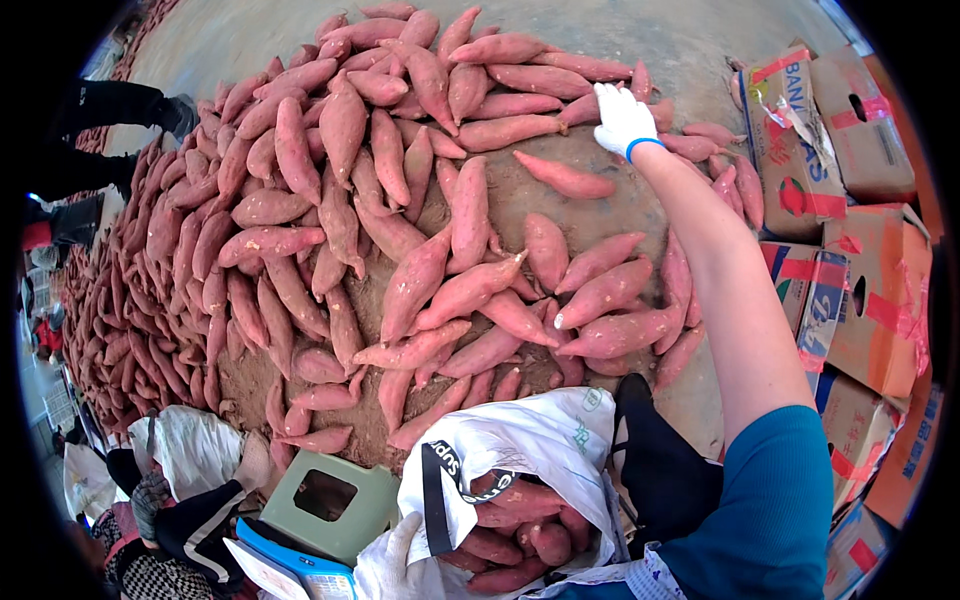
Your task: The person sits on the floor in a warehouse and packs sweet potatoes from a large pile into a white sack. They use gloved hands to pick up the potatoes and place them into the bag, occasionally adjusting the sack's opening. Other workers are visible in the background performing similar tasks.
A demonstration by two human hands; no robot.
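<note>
My right hand (624, 121), in a white glove with a blue cuff, reaches out to the far right end of the sweet potato heap. Its fingertips lie over a sweet potato (581, 111); whether they grip it I cannot tell. At the bottom, my left hand (397, 559), in a whitish glove, is at the left edge of a white woven sack (517, 424). How its fingers close on the sack is not clear. The sack's mouth is open, with several sweet potatoes (551, 543) inside. A single sweet potato (566, 176) lies on the floor near my right hand.
A large heap of sweet potatoes (300, 150) spreads ahead and left. Taped cardboard boxes (795, 150) line the right side. A green plastic stool (322, 480) and a blue-edged device (300, 562) stand beside the sack. A co-worker (195, 532) sits lower left; another person's legs (120, 109) show upper left.
</note>
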